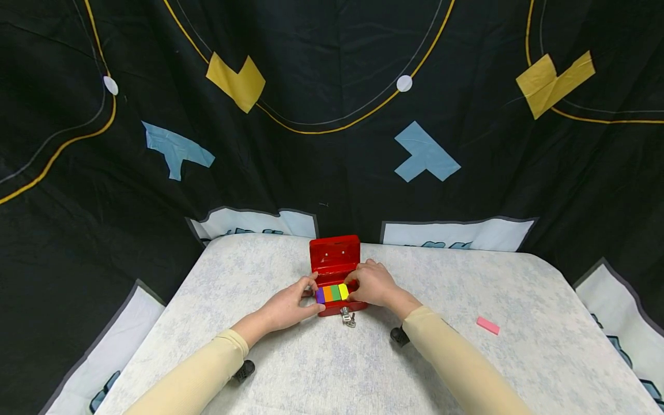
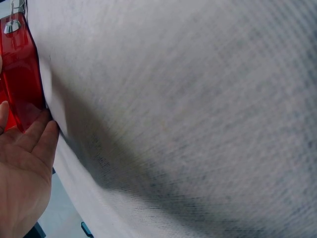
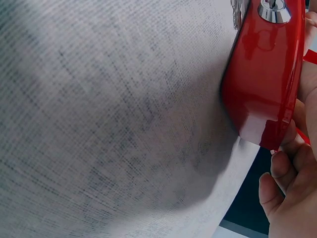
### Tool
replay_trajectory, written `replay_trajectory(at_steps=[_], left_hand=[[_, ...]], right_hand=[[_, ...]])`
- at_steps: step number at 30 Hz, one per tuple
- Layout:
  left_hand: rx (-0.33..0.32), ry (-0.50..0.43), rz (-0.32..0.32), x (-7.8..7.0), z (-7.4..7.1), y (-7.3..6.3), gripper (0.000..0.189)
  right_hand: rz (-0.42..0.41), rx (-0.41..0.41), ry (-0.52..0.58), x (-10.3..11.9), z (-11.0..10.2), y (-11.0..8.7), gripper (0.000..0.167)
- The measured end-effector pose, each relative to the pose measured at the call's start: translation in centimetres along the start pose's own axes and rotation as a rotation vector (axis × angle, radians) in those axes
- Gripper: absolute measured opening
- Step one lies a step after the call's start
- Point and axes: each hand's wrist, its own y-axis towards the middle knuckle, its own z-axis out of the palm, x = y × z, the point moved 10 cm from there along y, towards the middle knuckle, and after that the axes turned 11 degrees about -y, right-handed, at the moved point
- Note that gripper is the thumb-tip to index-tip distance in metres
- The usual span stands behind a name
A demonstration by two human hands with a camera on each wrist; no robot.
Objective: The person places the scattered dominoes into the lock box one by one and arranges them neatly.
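A red metal cash box (image 1: pixel 334 253) stands on the table with its lid raised. Purple (image 1: pixel 320 295), orange (image 1: pixel 328 294), green (image 1: pixel 335 293) and yellow (image 1: pixel 343 291) blocks sit side by side in a row inside it. My left hand (image 1: pixel 290 304) is at the box's left end, thumb at the front wall, fingers rather straight beside the purple block; in the left wrist view, fingers (image 2: pixel 37 134) lie along the outer wall. From the right, my right hand (image 1: pixel 376 283) pinches the yellow block; its lower fingers (image 3: pixel 282 168) hang curled at the box's end.
Keys (image 1: pixel 350 321) hang from the lock (image 1: pixel 345 313) on the box's front. A pink block (image 1: pixel 488 325) lies apart on the table (image 1: pixel 456 288) to the right. Behind the table hangs a dark patterned cloth (image 1: pixel 332 184).
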Motion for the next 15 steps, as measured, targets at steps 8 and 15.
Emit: replay_trajectory(at_steps=[8,15], left_hand=[[0.008,-0.002,-0.016,0.02,0.00,0.00,0.042],[0.009,0.001,-0.026,0.02,-0.01,-0.08,0.042]], right_hand=[[0.006,0.010,-0.009,0.01,0.06,0.12,0.038],[0.014,0.019,-0.012,0.12,-0.01,0.19,0.037]])
